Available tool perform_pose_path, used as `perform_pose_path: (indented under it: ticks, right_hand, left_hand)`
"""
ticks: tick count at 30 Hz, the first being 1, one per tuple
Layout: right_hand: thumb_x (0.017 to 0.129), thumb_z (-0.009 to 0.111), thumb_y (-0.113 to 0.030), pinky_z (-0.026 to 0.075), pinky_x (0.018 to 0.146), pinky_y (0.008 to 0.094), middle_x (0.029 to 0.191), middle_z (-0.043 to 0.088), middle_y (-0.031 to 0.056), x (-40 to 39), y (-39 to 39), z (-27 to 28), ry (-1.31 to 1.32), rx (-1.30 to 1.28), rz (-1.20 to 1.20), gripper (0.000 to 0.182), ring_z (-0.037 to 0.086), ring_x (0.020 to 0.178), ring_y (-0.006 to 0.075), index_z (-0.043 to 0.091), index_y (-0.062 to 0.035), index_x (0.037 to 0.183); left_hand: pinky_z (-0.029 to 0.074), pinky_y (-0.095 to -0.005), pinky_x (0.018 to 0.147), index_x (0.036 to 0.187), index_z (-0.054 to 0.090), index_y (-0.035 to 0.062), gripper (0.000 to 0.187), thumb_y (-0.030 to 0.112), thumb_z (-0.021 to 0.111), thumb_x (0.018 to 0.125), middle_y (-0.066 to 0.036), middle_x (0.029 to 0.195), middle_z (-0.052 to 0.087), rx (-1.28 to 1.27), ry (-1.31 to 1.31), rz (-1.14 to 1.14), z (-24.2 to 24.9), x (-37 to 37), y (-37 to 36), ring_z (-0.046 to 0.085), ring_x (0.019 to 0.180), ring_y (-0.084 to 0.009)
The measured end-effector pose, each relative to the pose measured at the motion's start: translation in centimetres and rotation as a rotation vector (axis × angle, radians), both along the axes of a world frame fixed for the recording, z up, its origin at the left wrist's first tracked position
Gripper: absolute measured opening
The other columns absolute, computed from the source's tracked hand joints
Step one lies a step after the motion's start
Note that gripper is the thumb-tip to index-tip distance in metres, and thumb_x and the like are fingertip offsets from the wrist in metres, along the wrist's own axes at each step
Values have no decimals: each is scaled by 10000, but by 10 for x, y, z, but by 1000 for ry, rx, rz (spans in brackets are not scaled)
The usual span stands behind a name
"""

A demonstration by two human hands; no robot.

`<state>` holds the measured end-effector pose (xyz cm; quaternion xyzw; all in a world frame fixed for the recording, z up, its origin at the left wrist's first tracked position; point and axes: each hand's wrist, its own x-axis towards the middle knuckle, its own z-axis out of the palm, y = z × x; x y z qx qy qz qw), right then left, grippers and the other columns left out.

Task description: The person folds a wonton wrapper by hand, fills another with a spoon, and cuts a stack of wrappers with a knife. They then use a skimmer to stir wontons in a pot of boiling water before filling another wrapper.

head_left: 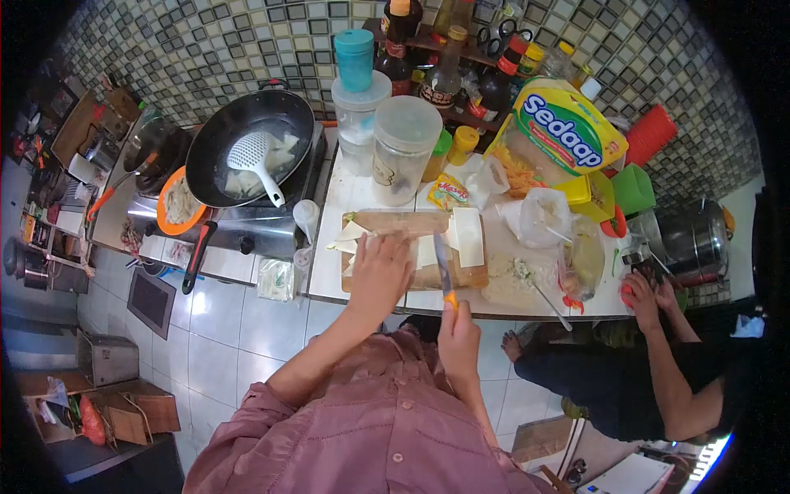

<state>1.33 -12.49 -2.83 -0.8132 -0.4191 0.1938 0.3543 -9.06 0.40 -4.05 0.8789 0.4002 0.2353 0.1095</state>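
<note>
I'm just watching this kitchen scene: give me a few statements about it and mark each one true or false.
1. The right hand holds a knife over the cutting board. True.
2. The left hand rests on the wok handle. False: it presses on the pale slices on the board.
3. A white slotted skimmer lies in the wok. True.
4. The yellow Sedaap bag lies on the floor. False: it stands on the counter.
5. Another person's hand is at the counter's right end. True.

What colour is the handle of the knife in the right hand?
The knife handle is orange, seen just above the right hand in the head view.
</note>
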Motion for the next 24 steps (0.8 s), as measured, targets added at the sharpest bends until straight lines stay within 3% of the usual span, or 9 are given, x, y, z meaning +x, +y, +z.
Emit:
perform_pose_path:
  ticks: [1, 6, 9, 11, 12, 14, 17, 21, 24]
  right_hand:
    - [928, 433, -233, 378, 486, 489, 605, 531, 232, 3, -4, 0, 0, 0, -2, 229, 543, 584, 429, 441, -18, 851]
    - [931, 440, -239, 379, 486, 438, 575, 495, 208, 16, -15, -9, 46, 37, -60, 255, 528, 554, 405, 433, -9, 820]
    - [931, 441, -237, 376, 480, 420, 575, 489, 202, 19, -20, -4, 78, 26, -94, 260, 522, 539, 392, 434, -7, 810]
    - [932, 440, -237, 374, 478, 411, 580, 490, 201, 20, -22, -3, 100, 11, -113, 263, 522, 537, 386, 435, -7, 805]
    - [933, 438, -238, 372, 478, 407, 581, 490, 200, 21, -23, -5, 108, 20, -141, 263, 519, 534, 381, 437, -7, 807]
    - [934, 436, -240, 369, 478, 403, 582, 491, 198, 23, -25, -7, 117, 30, -171, 264, 517, 532, 375, 439, -7, 809]
    - [936, 435, -242, 369, 479, 398, 584, 492, 193, 25, -26, -6, 84, 34, -181, 265, 506, 519, 358, 443, -7, 813]
    - [936, 433, -235, 367, 478, 400, 582, 492, 193, 29, -25, -2, 119, 34, -203, 261, 506, 513, 352, 443, -6, 812]
    - [927, 453, -237, 374, 482, 392, 584, 496, 191, 30, -26, -5, 117, 14, -219, 257, 517, 515, 346, 450, -3, 820]
  left_hand:
    - [288, -483, 1001, 1097, 541, 62, 389, 181, 634, 738, -98, 1077, 539, 89, -11, 54, 2, 1, 6, 492, 1044, -269]
    - [310, -444, 978, 1100, 547, 85, 389, 195, 645, 740, -96, 1061, 539, -124, 223, 39, 9, 6, 22, 485, 1031, -289]
    - [335, -433, 942, 976, 602, 94, 251, 181, 639, 744, -103, 980, 573, -38, 235, 3, 10, 8, 29, 509, 987, -285]
    - [417, -401, 809, 851, 615, 59, 146, 174, 630, 761, -131, 837, 594, -134, 98, -73, 18, 9, 35, 563, 840, -293]
    - [417, -401, 809, 851, 615, 59, 146, 174, 630, 761, -131, 837, 594, -132, 98, -77, 20, 11, 38, 563, 840, -293]
    - [445, -388, 653, 813, 598, 17, 165, 176, 622, 778, -154, 729, 578, -478, -143, -226, 23, 15, 43, 577, 696, -312]
    - [441, -378, 575, 843, 579, -7, 214, 192, 630, 781, -170, 692, 561, -491, -259, -251, 19, 33, 41, 574, 623, -320]
    - [463, -395, 771, 927, 605, 72, 307, 215, 708, 677, -151, 960, 595, -177, -166, -96, -1, 52, 31, 551, 954, -323]
    - [452, -404, 820, 986, 592, 103, 406, 252, 738, 637, -148, 1020, 579, -350, 71, -34, 5, 53, 31, 514, 1028, -330]
